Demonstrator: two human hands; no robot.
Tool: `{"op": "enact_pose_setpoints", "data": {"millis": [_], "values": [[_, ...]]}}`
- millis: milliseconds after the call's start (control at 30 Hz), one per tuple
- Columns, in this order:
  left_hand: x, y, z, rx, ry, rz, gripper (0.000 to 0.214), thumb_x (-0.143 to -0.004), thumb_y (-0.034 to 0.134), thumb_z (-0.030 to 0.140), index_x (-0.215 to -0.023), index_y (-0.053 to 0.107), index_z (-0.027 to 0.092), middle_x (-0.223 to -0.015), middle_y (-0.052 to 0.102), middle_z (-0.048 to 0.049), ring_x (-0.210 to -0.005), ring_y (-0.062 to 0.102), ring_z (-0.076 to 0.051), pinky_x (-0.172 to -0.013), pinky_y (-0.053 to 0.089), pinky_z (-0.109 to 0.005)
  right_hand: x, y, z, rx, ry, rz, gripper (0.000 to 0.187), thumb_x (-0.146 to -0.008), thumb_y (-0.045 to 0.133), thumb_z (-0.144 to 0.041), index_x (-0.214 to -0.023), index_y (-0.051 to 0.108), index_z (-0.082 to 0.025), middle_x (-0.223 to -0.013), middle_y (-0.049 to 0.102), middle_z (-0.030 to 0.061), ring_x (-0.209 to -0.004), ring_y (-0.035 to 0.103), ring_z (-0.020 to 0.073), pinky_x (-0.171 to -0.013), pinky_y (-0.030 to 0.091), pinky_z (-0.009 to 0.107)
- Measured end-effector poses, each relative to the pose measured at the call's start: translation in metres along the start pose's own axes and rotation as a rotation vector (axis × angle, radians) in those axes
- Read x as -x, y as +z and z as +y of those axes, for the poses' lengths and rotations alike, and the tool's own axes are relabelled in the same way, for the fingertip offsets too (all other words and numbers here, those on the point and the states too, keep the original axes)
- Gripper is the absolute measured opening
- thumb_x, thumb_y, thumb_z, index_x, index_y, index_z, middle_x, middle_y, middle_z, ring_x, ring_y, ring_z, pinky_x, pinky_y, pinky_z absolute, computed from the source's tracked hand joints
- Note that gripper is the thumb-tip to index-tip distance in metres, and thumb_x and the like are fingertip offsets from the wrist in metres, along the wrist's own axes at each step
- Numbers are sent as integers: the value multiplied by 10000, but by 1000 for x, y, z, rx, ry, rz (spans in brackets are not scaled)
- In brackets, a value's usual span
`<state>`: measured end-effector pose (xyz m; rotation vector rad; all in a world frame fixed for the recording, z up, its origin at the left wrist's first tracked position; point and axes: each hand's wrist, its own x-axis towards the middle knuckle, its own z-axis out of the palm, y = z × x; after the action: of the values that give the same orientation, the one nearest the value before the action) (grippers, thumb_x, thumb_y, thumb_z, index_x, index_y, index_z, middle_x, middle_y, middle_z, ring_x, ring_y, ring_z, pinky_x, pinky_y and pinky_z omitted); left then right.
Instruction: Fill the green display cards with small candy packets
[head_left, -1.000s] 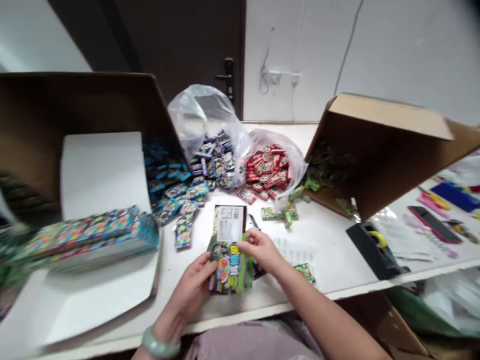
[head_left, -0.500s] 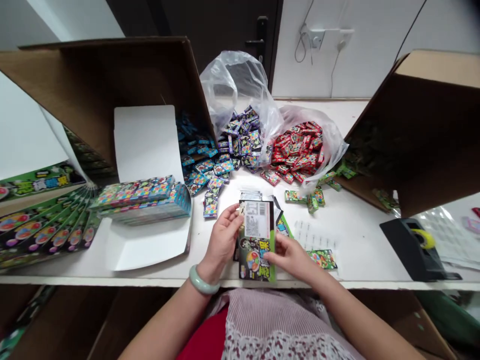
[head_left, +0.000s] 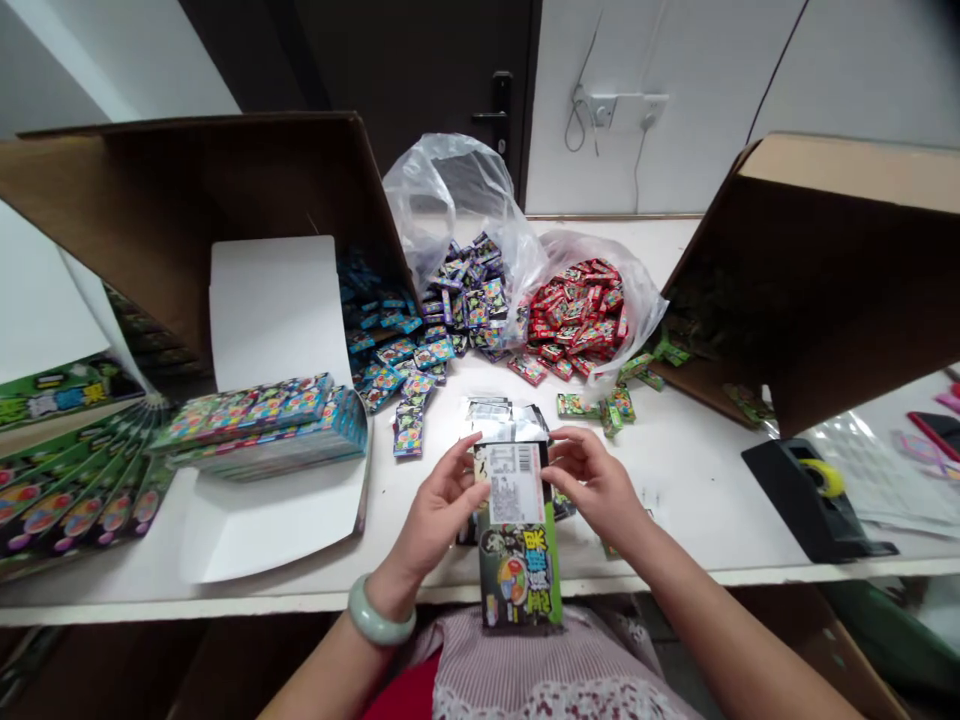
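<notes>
- A white table (head_left: pixel 690 500) stands between a tipped cardboard carton (head_left: pixel 187 210) on the left and a second tipped carton (head_left: pixel 847 290) on the right.
- A clear plastic bag (head_left: pixel 442 190) is set behind heaped red packets (head_left: pixel 577 320) and purple packets (head_left: pixel 472 300).
- A flat green printed packet (head_left: pixel 519 570) is held over the table's front edge, its lower end overhanging.
- Its white barcode label (head_left: pixel 516 484) is left uncovered, since the packet is held only by its upper edges.
- The left hand (head_left: pixel 431 515) and right hand (head_left: pixel 596 490) are partly closed, the packet gripped between the fingers of each, so the card is kept steady and unbent.
</notes>
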<state>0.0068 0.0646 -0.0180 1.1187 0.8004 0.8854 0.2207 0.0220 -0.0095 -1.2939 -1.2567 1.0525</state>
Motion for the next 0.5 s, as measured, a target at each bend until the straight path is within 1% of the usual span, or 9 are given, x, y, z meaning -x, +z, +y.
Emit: {"op": "enact_pose_setpoints", "data": {"millis": [67, 133, 200, 233, 300, 367, 433, 467, 500], "values": [[2, -4, 5, -25, -19, -52, 507, -779, 703, 232, -1250, 518, 237, -1106, 624, -55, -948, 633, -174, -849, 522, -302, 5, 2, 1, -5, 12, -28, 400, -822, 644, -339, -1178, 476, -266, -920, 596, 13, -723, 606, 129, -654, 502, 286], [5, -5, 10, -96, -2, -50, 392, -791, 690, 254, -1161, 569, 209, -1023, 656, -59, -880, 638, -172, -772, 533, -288, 10, 0, -3, -3, 50, -103, 366, -841, 624, -359, -1174, 505, -259, -911, 597, 16, -713, 598, 132, -621, 498, 278], [6, -2, 17, -193, 85, 9, 203, -835, 638, 287, -1011, 628, 188, -942, 673, -55, -858, 632, -167, -750, 526, -275, 13, -3, -12, 65, 52, -172, 247, -869, 590, -367, -1081, 560, -245, -870, 602, 17, -711, 590, 136, -611, 492, 276], [6, 1, 20, -232, 131, 36, 139, -854, 613, 296, -926, 642, 180, -932, 679, -58, -878, 630, -170, -771, 523, -278, 12, -5, -18, 125, 23, -181, 182, -883, 573, -361, -1017, 582, -238, -846, 604, 15, -712, 582, 136, -620, 487, 277], [3, 8, 28, -253, 182, 64, 141, -867, 597, 295, -808, 635, 173, -955, 694, -67, -930, 634, -179, -822, 517, -292, 8, -7, -29, 226, -64, -149, 125, -897, 552, -335, -877, 598, -221, -826, 609, 19, -733, 567, 135, -652, 477, 280], [-1, 14, 34, -203, 155, 62, 112, -855, 613, 285, -867, 631, 176, -971, 711, -72, -920, 651, -178, -800, 527, -293, 1, -7, -37, 183, -85, -100, 147, -882, 569, -326, -793, 578, -210, -826, 616, 23, -733, 561, 133, -628, 471, 268], [-4, 18, 37, -145, 104, 59, 219, -831, 637, 274, -1029, 612, 183, -951, 725, -71, -874, 670, -174, -747, 538, -286, -5, -7, -40, 23, -9, -73, 133, -840, 616, -341, -868, 575, -217, -828, 624, 19, -701, 569, 131, -551, 464, 245], [-5, 19, 39, -132, 89, 61, 276, -819, 646, 267, -1078, 600, 183, -938, 731, -70, -865, 676, -175, -739, 541, -288, -6, -6, -40, -41, 36, -68, 178, -818, 637, -350, -926, 575, -223, -818, 625, 14, -678, 572, 131, -513, 456, 235], [-5, 19, 40, -133, 84, 61, 285, -807, 654, 258, -1078, 607, 182, -926, 734, -68, -864, 680, -176, -746, 543, -292, -7, -6, -40, -68, 61, -67, 220, -804, 650, -356, -967, 578, -227, -805, 625, 11, -666, 575, 132, -494, 452, 231]]}}
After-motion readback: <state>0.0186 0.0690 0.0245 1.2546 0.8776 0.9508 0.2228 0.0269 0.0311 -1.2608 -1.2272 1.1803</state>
